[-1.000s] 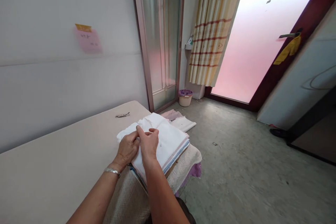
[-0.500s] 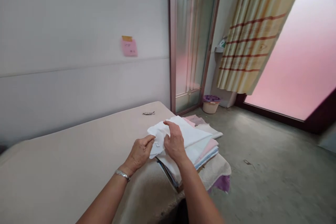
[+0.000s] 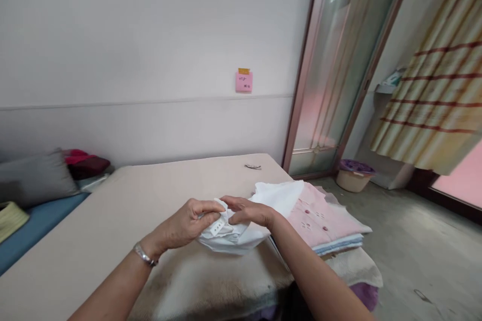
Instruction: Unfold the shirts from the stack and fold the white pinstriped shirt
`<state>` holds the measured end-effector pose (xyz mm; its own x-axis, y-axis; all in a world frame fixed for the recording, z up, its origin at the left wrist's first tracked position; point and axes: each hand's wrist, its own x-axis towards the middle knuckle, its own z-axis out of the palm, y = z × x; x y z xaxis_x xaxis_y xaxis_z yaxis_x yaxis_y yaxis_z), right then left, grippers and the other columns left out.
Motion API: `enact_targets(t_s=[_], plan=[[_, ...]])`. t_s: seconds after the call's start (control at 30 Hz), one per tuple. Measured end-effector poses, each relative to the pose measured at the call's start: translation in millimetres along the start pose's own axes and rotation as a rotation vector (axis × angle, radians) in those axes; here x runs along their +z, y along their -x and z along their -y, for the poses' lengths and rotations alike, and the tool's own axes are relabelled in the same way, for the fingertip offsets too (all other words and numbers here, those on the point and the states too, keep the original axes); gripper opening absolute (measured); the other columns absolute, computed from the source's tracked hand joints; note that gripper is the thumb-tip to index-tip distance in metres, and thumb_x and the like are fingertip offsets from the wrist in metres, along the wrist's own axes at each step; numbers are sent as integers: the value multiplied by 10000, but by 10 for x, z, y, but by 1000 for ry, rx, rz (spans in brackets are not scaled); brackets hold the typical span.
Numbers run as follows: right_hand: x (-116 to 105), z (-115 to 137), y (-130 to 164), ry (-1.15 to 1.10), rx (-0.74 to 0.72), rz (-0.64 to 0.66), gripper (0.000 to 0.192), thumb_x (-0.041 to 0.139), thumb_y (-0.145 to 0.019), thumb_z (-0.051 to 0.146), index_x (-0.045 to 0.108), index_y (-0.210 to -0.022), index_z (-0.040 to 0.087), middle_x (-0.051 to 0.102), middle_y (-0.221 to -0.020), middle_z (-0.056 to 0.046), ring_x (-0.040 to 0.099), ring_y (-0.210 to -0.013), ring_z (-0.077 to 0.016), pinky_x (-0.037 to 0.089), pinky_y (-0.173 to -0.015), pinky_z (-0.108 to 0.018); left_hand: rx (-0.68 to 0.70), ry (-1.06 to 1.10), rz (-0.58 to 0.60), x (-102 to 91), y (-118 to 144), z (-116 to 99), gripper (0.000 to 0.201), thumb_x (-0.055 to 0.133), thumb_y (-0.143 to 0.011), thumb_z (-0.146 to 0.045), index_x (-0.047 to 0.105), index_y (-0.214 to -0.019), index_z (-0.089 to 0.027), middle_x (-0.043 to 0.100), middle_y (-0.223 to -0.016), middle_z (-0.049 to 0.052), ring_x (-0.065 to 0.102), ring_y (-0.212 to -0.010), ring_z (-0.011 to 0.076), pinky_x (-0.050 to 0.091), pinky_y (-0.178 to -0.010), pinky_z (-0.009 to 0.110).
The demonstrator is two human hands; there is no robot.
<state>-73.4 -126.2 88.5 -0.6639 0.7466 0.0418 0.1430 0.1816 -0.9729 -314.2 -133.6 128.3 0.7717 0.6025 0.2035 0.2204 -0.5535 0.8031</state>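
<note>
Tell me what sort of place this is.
Probably a room in a home, likely a bedroom: a bare mattress-like bed against the wall, pillows at its far end, folded clothes stacked at its corner, and a striped curtain.

This is a room in a home — a bedroom, by the look of it. A wide beige bed (image 3: 124, 200) stands against a plain white wall (image 3: 150, 35), with a grey pillow (image 3: 35, 178) at its far end and folded clothes (image 3: 324, 220) stacked at the near corner. A striped curtain (image 3: 440, 95), a frosted glass door (image 3: 339, 70) and a small basket (image 3: 354, 178) on the bare floor (image 3: 425, 251) are plainly domestic.
</note>
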Motion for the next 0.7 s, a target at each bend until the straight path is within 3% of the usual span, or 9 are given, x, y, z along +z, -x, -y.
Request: enact_targets(t_s=[0.07,0.2,0.33,0.43,0.53,0.63,0.7], plan=[[181,260,-245,-74,-57,85,513,660,-662,185,618,-1172,225,628,-1090,-1,547,-1035,-210,407,-901,-318,-33,52,-37,-273,228,-109,346,574,-964,-402,743,-1162,-175,725,-986,63,597,-829,150,460,-726,234],[604,737,-620,-79,-187,128,229,654,-687,194,621,-913,201,574,-914,20,515,-895,-174,388,-813,-283,-115,142,-191,-772,729,-252,351,667,-906,-431,762,-1111,-162,726,-977,68,595,-822,148,456,-709,224],[951,1002,-845,-31,-237,71,115,616,-776,247,576,-870,194,541,-841,19,493,-815,-161,379,-748,-275,-198,305,-353,-1051,1267,-225,364,719,-861,-451,747,-1052,-143,700,-883,52,581,-748,132,441,-659,210],[1133,1112,-948,170,-256,-60,83,568,-850,279,547,-872,201,534,-862,19,473,-824,-156,359,-714,-264,-212,393,-371,-1027,1625,-53,461,774,-791,-491,707,-1093,-149,694,-948,51,585,-774,144,448,-669,216],[1228,1216,-1008,411,-267,-143,43,524,-865,249,507,-875,211,506,-836,32,435,-772,-144,332,-657,-255,-279,341,-294,-868,1903,195,518,832,-713,-478,696,-1084,-143,685,-990,42,574,-818,162,445,-697,228],[1215,1300,-996,575,-273,-156,59,495,-836,191,492,-889,217,476,-757,51,411,-696,-132,313,-615,-254,-323,261,-240,-739,2107,390,428,798,-734,-471,706,-969,-125,663,-908,19,548,-805,161,424,-715,239],[1165,1300,-934,654,-208,-75,73,536,-815,204,528,-887,215,503,-739,52,437,-680,-130,317,-598,-248,-343,200,-223,-726,2205,455,373,753,-766,-457,706,-940,-130,648,-875,5,537,-804,160,411,-726,243]])
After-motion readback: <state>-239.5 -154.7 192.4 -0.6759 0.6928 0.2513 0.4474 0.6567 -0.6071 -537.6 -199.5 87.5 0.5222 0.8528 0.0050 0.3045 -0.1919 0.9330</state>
